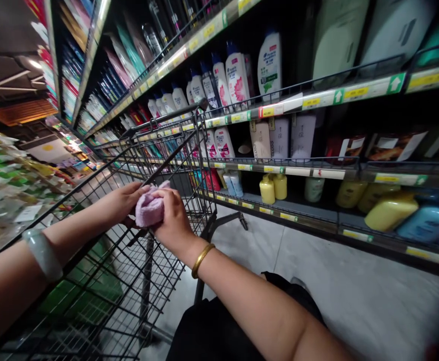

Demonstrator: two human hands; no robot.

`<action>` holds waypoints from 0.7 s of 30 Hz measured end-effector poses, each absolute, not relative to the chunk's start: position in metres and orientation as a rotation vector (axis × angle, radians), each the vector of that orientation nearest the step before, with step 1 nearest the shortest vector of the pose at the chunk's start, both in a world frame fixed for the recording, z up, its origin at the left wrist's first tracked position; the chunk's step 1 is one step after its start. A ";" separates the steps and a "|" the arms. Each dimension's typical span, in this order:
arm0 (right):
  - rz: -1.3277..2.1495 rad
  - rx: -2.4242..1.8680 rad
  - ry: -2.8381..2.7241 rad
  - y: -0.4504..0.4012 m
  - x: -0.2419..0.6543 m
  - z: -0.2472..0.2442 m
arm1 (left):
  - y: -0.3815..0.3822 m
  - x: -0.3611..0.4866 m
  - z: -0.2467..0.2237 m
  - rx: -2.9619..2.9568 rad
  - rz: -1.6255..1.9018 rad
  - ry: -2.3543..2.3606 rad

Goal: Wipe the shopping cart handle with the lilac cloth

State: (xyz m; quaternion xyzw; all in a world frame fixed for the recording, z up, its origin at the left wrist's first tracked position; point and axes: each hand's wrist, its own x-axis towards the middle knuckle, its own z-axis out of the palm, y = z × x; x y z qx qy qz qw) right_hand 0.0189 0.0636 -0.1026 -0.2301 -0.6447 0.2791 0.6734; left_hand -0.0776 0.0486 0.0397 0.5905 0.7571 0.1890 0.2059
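Note:
A crumpled lilac cloth (150,209) is bunched up between my two hands, above the wire side of a shopping cart (167,273). My right hand (172,215) is closed on the cloth from the right, fingers curled over its top. From the left, my left hand (126,201) grips the cloth's other side; its fingertips are partly hidden behind the fabric. A pale green bangle (42,254) circles my left wrist, and a gold bangle (201,260) my right one.
Store shelves (302,173) along the right hold shampoo bottles (237,75), boxes and yellow bottles (267,189). Packaged goods (12,185) fill a display on the left, blurred. Pale floor (257,240) lies between cart and shelves. Something green (80,286) shows through the cart's wires.

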 end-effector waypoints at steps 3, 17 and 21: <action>0.623 -0.621 -1.560 0.074 0.024 -0.121 | 0.053 -0.072 0.041 1.532 0.472 2.080; 0.962 -1.011 -1.171 0.101 0.011 -0.158 | 0.056 -0.067 0.042 1.487 0.478 1.962; 1.020 -1.094 -1.221 0.111 0.019 -0.179 | 0.058 -0.069 0.041 1.467 0.501 1.950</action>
